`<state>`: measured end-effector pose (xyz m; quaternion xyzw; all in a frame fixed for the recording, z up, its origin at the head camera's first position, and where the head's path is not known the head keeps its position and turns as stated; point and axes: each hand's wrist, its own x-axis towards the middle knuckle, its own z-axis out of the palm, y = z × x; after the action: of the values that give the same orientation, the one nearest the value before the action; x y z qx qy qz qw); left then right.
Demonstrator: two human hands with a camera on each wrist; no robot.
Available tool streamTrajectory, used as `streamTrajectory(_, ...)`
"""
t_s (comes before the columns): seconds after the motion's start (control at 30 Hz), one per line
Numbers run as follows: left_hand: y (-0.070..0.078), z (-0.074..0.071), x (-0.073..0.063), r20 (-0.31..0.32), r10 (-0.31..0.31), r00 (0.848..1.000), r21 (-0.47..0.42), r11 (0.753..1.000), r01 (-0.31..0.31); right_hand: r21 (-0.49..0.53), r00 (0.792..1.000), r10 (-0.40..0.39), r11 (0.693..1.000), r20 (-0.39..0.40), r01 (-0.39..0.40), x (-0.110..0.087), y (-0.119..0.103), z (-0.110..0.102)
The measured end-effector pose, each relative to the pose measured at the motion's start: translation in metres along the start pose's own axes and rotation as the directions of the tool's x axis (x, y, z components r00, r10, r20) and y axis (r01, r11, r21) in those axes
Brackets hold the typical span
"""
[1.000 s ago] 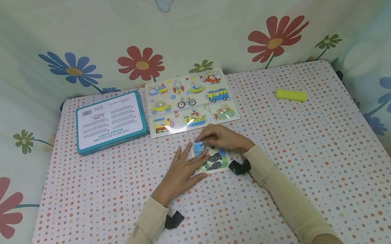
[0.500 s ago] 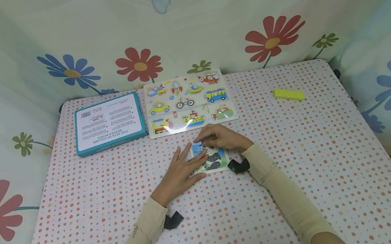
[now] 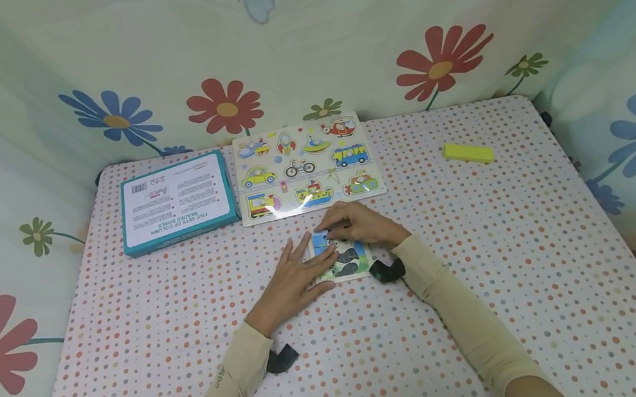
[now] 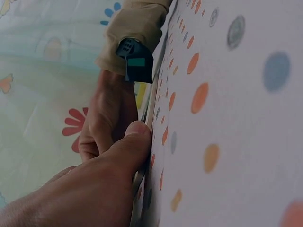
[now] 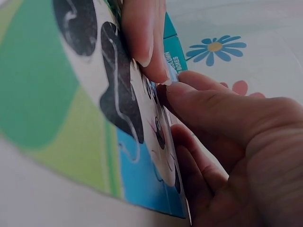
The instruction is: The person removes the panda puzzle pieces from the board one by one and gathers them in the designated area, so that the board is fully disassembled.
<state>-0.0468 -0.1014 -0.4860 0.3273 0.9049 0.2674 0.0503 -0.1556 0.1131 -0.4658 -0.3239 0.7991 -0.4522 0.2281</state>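
Note:
A small square panda puzzle (image 3: 351,265) lies on the dotted tablecloth between my hands, its upper part partly covered by fingers. My left hand (image 3: 289,285) rests on its left side, fingers straight and spread, thumb by the lower edge. At the upper edge, my right hand (image 3: 363,224) has its fingers curled. In the right wrist view, the right thumb and fingers pinch at the panda picture (image 5: 122,90) beside the left fingertips; the pinched puzzle piece is mostly hidden. The left wrist view shows the left thumb (image 4: 135,142) along the puzzle's edge.
Behind the hands lies a vehicle peg puzzle board (image 3: 315,169). A teal-edged box (image 3: 179,203) labelled for beaded boxes sits to its left. A yellow block (image 3: 468,153) lies at the back right. Flowered curtains (image 3: 331,42) surround the table.
Both hands stay in nearly the same place on the panda puzzle. The head view has shifted very slightly.

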Motion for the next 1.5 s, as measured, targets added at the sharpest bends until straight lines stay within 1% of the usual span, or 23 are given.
streamTrajectory(0.23, 0.000, 0.000, 0.000, -0.003, 0.003, 1.000, -0.013, 1.000, -0.004, 0.027, 0.999, 0.014, 1.000, -0.049, -0.013, -0.001, 0.002, 0.001)
streamTrajectory(0.5, 0.000, 0.001, 0.001, -0.007, 0.007, 1.000, -0.001, 1.000, -0.007, 0.109, 0.996, 0.022, 0.994, -0.090, -0.012, -0.002, 0.004, 0.000)
streamTrajectory(0.67, 0.002, 0.001, 0.001, -0.001, 0.011, 1.000, 0.015, 1.000, -0.011, 0.171, 0.992, 0.056, 0.985, -0.111, -0.037, -0.006, 0.005, -0.005)
streamTrajectory(0.73, 0.002, 0.000, 0.002, 0.000, 0.008, 1.000, 0.017, 1.000, -0.008, 0.196, 0.989, 0.085, 0.979, -0.123, -0.059, -0.009, 0.006, -0.009)
streamTrajectory(0.87, 0.004, 0.000, 0.001, -0.001, -0.004, 1.000, 0.014, 1.000, 0.004, 0.216, 0.980, 0.122, 0.973, -0.155, -0.087, -0.023, 0.009, -0.023)
streamTrajectory(0.97, 0.004, -0.001, 0.000, 0.000, -0.012, 1.000, 0.005, 1.000, 0.012, 0.214, 0.972, 0.146, 0.971, -0.186, -0.105, -0.037, 0.017, -0.034)
streamTrajectory(1.03, 0.004, 0.000, -0.002, -0.002, -0.010, 1.000, 0.002, 1.000, 0.010, 0.216, 0.960, 0.184, 0.967, -0.212, -0.138, -0.048, 0.023, -0.041)
streamTrajectory(1.17, 0.004, -0.001, -0.004, 0.000, -0.016, 1.000, -0.010, 1.000, 0.016, 0.183, 0.928, 0.262, 0.959, -0.267, -0.218, -0.069, 0.035, -0.054)
streamTrajectory(1.23, 0.003, 0.000, -0.005, 0.000, -0.015, 1.000, -0.013, 1.000, 0.015, 0.167, 0.919, 0.271, 0.959, -0.285, -0.231, -0.079, 0.038, -0.058)
streamTrajectory(1.3, 0.003, 0.000, -0.005, -0.003, -0.014, 1.000, -0.015, 1.000, 0.014, 0.151, 0.919, 0.268, 0.961, -0.289, -0.233, -0.085, 0.040, -0.061)
streamTrajectory(1.37, 0.003, 0.001, -0.005, -0.010, -0.008, 1.000, -0.013, 1.000, 0.008, 0.133, 0.924, 0.257, 0.965, -0.282, -0.227, -0.089, 0.039, -0.063)
streamTrajectory(1.5, 0.003, 0.000, -0.003, -0.019, 0.002, 1.000, -0.010, 1.000, -0.003, 0.106, 0.936, 0.234, 0.971, -0.261, -0.213, -0.090, 0.037, -0.063)
